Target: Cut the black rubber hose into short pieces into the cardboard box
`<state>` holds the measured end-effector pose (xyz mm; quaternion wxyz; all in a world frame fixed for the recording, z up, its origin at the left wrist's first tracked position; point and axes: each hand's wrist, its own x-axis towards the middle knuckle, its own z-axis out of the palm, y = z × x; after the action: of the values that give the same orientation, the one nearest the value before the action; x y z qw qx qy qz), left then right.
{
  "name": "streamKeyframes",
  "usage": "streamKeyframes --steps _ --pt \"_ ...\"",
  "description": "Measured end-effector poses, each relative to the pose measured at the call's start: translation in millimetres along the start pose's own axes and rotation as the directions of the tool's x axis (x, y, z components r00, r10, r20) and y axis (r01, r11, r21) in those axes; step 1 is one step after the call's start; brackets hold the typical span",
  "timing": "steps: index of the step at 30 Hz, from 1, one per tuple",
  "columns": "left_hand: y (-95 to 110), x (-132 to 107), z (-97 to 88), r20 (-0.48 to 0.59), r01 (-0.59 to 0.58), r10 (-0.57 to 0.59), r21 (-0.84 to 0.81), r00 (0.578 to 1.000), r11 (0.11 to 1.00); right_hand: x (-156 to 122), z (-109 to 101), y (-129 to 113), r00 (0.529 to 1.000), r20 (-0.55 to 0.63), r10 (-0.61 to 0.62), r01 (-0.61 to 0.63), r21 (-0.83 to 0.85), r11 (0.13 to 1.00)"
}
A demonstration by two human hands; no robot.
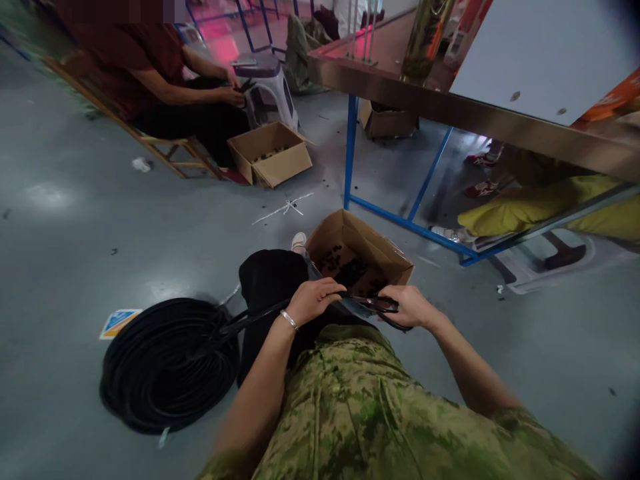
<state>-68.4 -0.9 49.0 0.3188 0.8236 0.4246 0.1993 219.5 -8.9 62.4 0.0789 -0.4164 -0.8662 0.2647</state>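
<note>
My left hand point(313, 301) is closed on a black rubber strip point(260, 311), which trails left over my knee to a large black coil point(170, 367) on the floor. In my right hand point(407, 307) is a pair of scissors point(383, 305) with black handles. Its blades point left, toward the strip's end at my left fingertips; whether they touch it I cannot tell. Just beyond both hands, an open cardboard box point(390, 252) holds many small black pieces point(350, 268).
Left of my box, a co-worker point(165, 80) sits on a wooden chair point(173, 150) near another cardboard box point(285, 167). A table point(380, 87) with blue legs stands ahead to the right. Under it show another person's yellow trousers point(520, 207) and a grey stool point(530, 277).
</note>
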Motion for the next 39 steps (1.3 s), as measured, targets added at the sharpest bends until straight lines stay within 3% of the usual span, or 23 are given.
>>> streamKeyframes --steps 5,10,17,20,24,26,29,34,39 --pt "-0.6 1.0 -0.9 0.072 -0.015 0.016 -0.016 0.997 1.0 2.3 5.2 5.1 0.997 0.063 -0.046 0.043 0.054 0.998" --pt "-2.9 2.7 0.5 0.109 -0.013 0.014 -0.007 0.994 1.0 2.3 16.3 10.3 0.996 0.052 -0.072 0.068 0.085 0.994" --pt "1.7 7.0 5.1 0.139 0.041 -0.069 0.195 0.988 0.98 -1.1 33.2 17.8 0.999 0.032 -0.009 0.007 0.049 0.999" --pt "15.0 6.6 3.9 0.129 0.092 -0.153 0.388 0.98 0.917 -1.3 39.7 19.4 0.999 0.036 0.018 -0.019 0.032 0.999" --pt "34.1 1.1 -4.0 0.05 0.192 -0.283 0.624 0.958 0.757 0.2 43.7 19.6 1.0 0.003 0.026 -0.026 0.016 1.0" --pt "37.5 -2.2 -7.3 0.032 0.241 -0.347 0.661 0.937 0.711 0.5 44.4 19.7 0.999 -0.015 0.042 -0.042 -0.005 0.999" --pt "33.9 -3.9 -6.7 0.051 0.245 -0.358 0.639 0.932 0.729 -0.3 45.6 20.0 0.998 0.006 0.06 -0.06 -0.033 0.998" --pt "21.0 5.4 6.8 0.076 0.219 -0.336 0.62 0.939 0.753 1.6 52.3 18.9 0.983 0.074 0.167 -0.151 -0.187 0.971" --pt "11.7 18.8 21.4 0.106 0.212 -0.361 0.645 0.926 0.734 11.9 62.5 18.2 0.935 0.118 0.333 -0.267 -0.382 0.885"
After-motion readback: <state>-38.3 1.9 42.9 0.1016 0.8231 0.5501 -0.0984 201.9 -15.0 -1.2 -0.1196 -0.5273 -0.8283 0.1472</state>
